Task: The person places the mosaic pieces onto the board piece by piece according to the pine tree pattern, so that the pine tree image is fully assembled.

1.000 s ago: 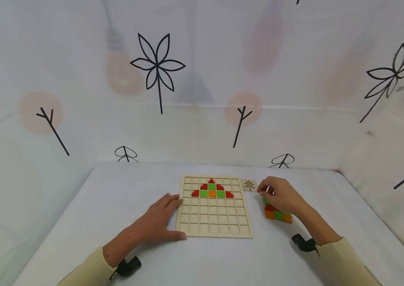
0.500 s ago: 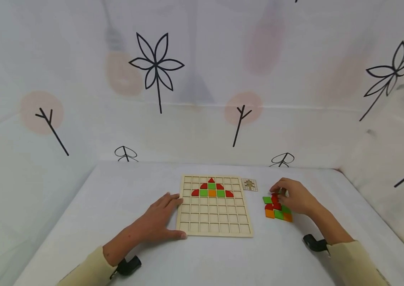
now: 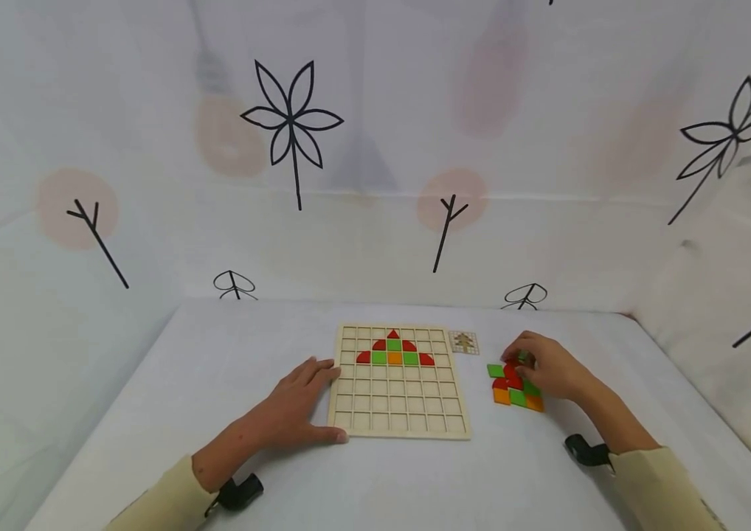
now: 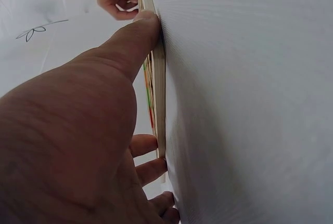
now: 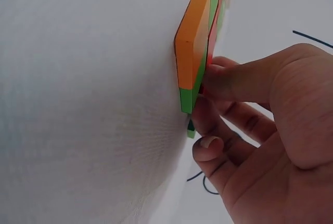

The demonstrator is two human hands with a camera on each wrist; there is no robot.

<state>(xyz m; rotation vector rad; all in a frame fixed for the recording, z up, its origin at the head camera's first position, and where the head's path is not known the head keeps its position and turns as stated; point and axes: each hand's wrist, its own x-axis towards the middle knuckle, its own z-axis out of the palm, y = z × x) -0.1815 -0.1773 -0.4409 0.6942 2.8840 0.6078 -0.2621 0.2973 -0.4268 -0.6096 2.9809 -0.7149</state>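
your left sleeve [image 3: 159,498] and right sleeve [image 3: 661,487] are the same pale yellow, there's a stubby black gadget [image 3: 241,493] by each cuff [image 3: 623,466], kinda bent like a pipe elbow, and your left hand [image 3: 285,417] and right hand [image 3: 544,363] are bare

Flower-printed cloth [image 3: 375,133] hangs behind a white table [image 3: 402,487].

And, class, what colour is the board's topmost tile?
The topmost tile is red, clearest in the head view.

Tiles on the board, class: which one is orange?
The orange tile in the middle of the pattern's lowest row, between two green tiles; every other tile on the board is red or green.
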